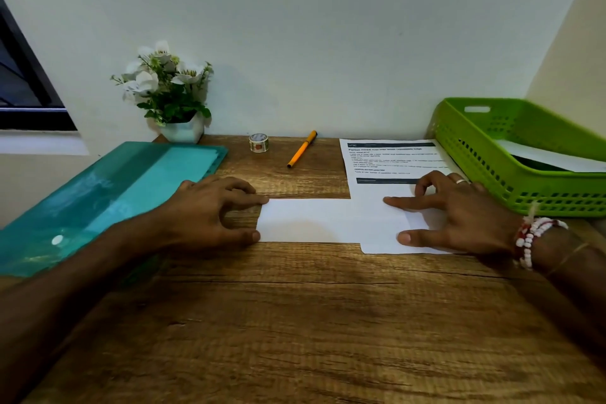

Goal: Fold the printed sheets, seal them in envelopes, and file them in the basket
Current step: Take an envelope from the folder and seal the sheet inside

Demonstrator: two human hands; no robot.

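Note:
A folded white sheet lies flat across the middle of the wooden table. My left hand touches its left end with index fingertip and thumb tip. My right hand presses its right end with a straight index finger and thumb. That right end overlaps a printed sheet lying face up behind it. The green basket stands at the right with a white envelope inside.
A teal plastic folder lies at the left edge. Against the back wall stand a white flower pot, a small roll of tape and an orange pen. A window frame is at far left.

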